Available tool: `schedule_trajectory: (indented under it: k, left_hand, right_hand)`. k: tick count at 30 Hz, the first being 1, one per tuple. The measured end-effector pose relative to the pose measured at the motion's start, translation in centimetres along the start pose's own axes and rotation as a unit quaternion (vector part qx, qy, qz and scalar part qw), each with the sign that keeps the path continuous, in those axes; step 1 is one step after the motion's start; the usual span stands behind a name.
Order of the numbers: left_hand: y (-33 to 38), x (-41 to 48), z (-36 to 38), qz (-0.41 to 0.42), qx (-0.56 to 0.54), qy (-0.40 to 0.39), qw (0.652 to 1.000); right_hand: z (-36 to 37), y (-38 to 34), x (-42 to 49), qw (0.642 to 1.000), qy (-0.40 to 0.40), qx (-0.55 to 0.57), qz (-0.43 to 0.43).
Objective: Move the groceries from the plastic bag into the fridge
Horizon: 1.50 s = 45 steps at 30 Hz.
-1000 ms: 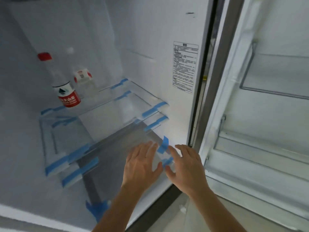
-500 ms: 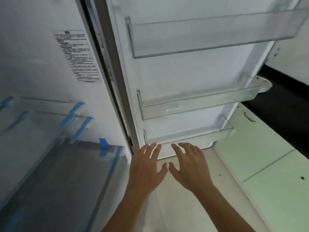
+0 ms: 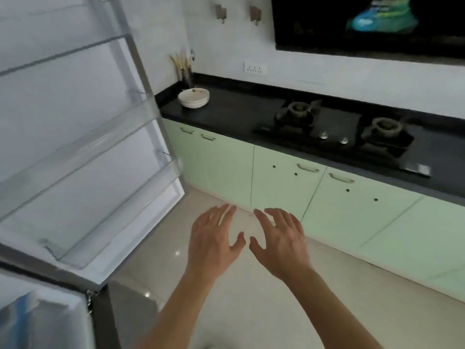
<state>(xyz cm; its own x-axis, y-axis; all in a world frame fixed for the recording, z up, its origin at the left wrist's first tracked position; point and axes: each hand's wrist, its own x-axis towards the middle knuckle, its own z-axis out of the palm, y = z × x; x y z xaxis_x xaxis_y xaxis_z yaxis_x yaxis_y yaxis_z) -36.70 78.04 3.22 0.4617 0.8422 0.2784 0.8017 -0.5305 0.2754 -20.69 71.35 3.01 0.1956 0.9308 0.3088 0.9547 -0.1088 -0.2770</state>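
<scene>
Your fridge door (image 3: 83, 137) stands wide open on the left, white inside, with clear door shelves (image 3: 95, 157) stacked one above another, all bare. A corner of the fridge (image 3: 42, 321) body shows bottom left, with a blur of blue on it. The plastic bag is out of view, so where it sits cannot be told.

Your left hand (image 3: 214, 244) and right hand (image 3: 281, 241) float side by side over the floor (image 3: 251, 311), palms down, fingers spread apart, gripping nothing, thumbs nearly meeting. Half a second ago those same hands hung in front of the lowest door shelf, and a second ago over the taped glass shelves inside; now the view has swung right, the interior is almost gone, and the kitchen has come in.

Across from you runs the black table (image 3: 239, 107) over pale green cabinets (image 3: 289, 192). A stack of bowls (image 3: 193, 97) sits at its left end, near a chopstick holder (image 3: 185, 71) in the corner. The hob (image 3: 334, 132) lies further right. The door's free edge ends just short of the cabinets, leaving a narrow gap; the glossy floor ahead of your hands lies open.
</scene>
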Motion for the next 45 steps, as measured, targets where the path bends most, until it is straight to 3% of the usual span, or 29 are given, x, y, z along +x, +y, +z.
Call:
schedule_trajectory:
  k: [8, 17, 26, 45]
  left_hand:
    - [16.4, -2.1, 4.4, 0.178, -0.035, -0.076, 0.98]
    - [30.5, -5.3, 6.4, 0.346, -0.053, -0.125, 0.928]
    - [38.9, -2.7, 9.9, 0.425, -0.093, -0.146, 0.889]
    - [53.7, 12.6, 19.6, 0.533, -0.121, -0.194, 0.815]
  right_hand:
    - [-7.4, 11.1, -13.2, 0.975, 0.035, -0.048, 0.215]
    - [-13.8, 17.7, -24.9, 0.905, 0.081, -0.079, 0.411]
    - [-16.1, 22.9, -27.4, 0.851, 0.101, -0.103, 0.505]
    - [-18.5, 39.5, -18.1, 0.773, 0.091, -0.134, 0.614]
